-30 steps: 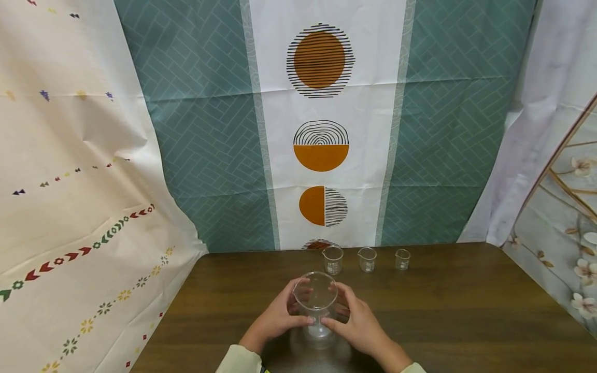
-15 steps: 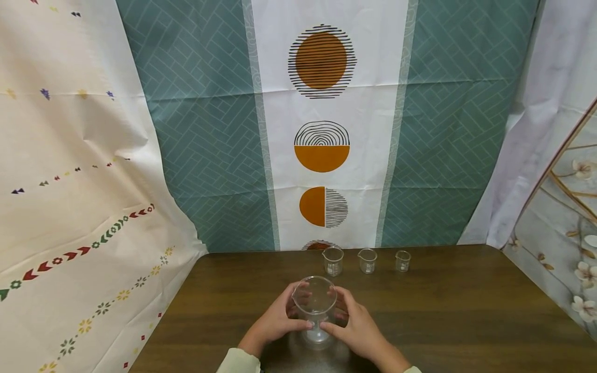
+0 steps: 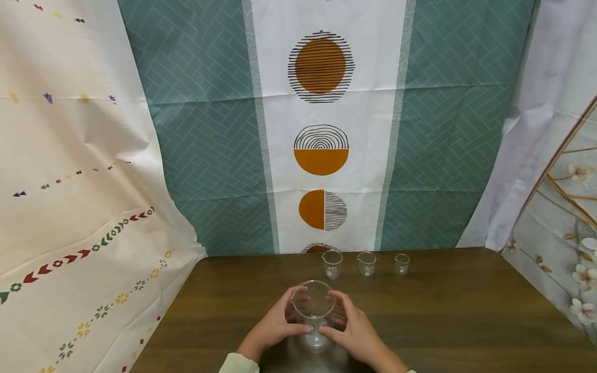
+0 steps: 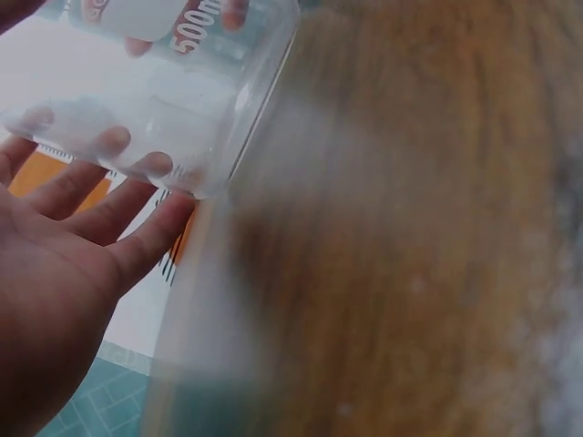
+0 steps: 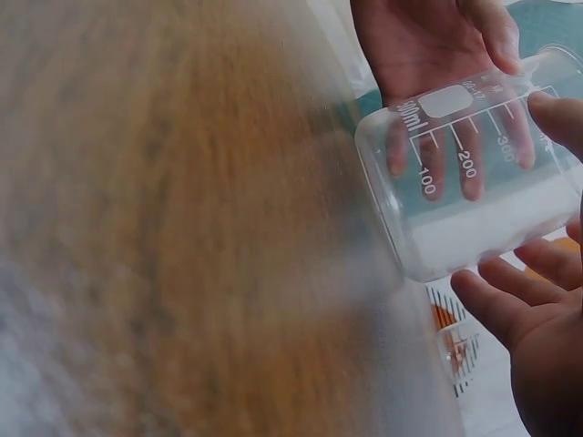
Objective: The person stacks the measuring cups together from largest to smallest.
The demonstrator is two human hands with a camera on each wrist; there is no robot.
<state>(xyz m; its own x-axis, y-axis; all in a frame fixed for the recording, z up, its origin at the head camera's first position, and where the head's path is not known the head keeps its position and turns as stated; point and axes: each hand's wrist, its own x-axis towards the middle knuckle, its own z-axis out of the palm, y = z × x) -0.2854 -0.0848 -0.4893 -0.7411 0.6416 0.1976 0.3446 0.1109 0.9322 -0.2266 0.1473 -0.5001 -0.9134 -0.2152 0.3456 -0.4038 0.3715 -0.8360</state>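
Observation:
A large clear glass beaker (image 3: 315, 311) stands upright near the table's front, between both hands. The left hand (image 3: 276, 322) grips its left side, thumb at the front and fingers round the back. From the right, the right hand (image 3: 356, 330) grips it the same way. White 500 ml print shows on the beaker (image 4: 173, 100) in the left wrist view, with fingertips of the left hand (image 4: 73, 246) against the glass. In the right wrist view, graduation marks face the camera on the beaker (image 5: 474, 173), and the right hand (image 5: 547, 328) touches its side.
Three smaller glass beakers line the table's back edge: the largest (image 3: 332, 264) on the left, a middle one (image 3: 367, 264), and the smallest (image 3: 401, 264) on the right. Patterned cloths (image 3: 210, 129) hang behind and beside the brown wooden table (image 3: 448, 311).
The head view has tilted slightly, so the scene sits a little lower in the picture. Both hands keep their grip on the large beaker, which shows slightly lower.

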